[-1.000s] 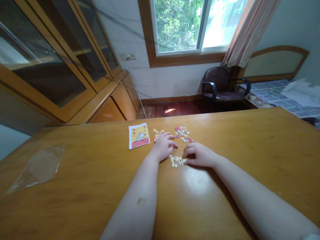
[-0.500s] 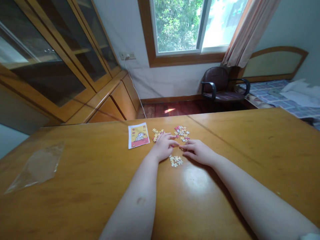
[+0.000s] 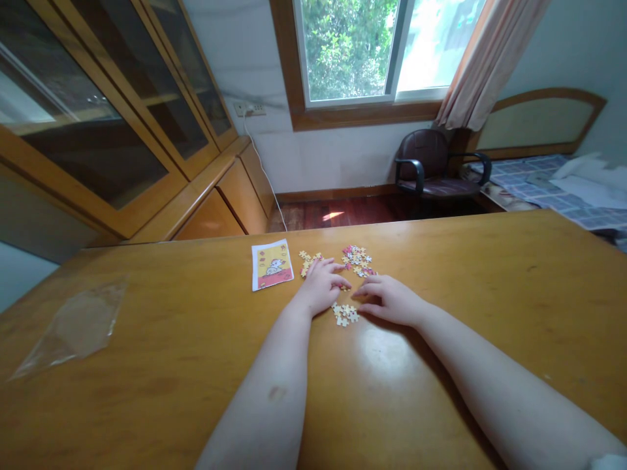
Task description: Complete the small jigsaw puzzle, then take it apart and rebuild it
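Note:
My left hand [image 3: 321, 285] rests palm down on the table with its fingers apart, partly covering a group of yellow puzzle pieces [image 3: 308, 258]. Just beyond its thumb a few more small pieces [image 3: 345, 288] show. To the right lies my right hand [image 3: 385, 297], fingers spread and bent toward the gap between the hands, with nothing visible in them. Past its fingertips is a heap of pink, yellow and white puzzle pieces [image 3: 360, 260]. Pale puzzle pieces [image 3: 345, 314] lie in a cluster nearer me, close to the right thumb.
A picture card [image 3: 272, 265] with a white animal on yellow and pink lies left of the pieces. A clear plastic bag [image 3: 73, 326] is flat on the wooden table [image 3: 171, 391] at the far left. Beyond the table stand a cabinet [image 3: 196, 196], an armchair [image 3: 434, 166] and a bed [image 3: 533, 183].
My right hand's fingers have spread and drawn slightly back from the small pieces by the left thumb. My left hand has stayed almost still.

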A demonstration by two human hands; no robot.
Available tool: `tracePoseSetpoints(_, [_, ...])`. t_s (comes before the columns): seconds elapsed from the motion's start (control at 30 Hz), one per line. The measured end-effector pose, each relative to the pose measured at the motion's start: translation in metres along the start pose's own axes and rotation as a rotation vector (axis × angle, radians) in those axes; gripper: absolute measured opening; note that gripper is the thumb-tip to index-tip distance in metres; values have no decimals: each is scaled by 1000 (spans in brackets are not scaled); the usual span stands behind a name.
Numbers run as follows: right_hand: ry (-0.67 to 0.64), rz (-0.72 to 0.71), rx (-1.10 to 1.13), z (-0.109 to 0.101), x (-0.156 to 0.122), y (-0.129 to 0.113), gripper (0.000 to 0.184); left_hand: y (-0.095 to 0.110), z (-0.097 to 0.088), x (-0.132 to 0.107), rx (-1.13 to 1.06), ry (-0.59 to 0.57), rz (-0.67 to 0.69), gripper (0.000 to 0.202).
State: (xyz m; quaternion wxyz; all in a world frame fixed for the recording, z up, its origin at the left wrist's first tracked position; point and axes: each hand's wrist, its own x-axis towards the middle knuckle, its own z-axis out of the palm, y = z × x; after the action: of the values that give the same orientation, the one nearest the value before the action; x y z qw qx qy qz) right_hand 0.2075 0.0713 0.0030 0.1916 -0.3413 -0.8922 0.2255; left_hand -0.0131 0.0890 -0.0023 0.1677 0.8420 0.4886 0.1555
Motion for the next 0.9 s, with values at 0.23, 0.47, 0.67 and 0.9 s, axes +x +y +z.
tracePoseSetpoints(0.23, [-43,-42,52,8,-2,-9,17,-5,0,3,19,107,-84,30])
tracePoseSetpoints(0.47, [-48,4,85,8,-1,-10,7,-6,1,4,12,162,-84,34])
tracePoseSetpoints(0.67, [-74,-31,81,7,0,-15,16,-6,1,4,5,176,-88,34])
tracePoseSetpoints(0.9, [17,-30,119,11,-1,-5,11,-7,1,4,-7,191,-88,35])
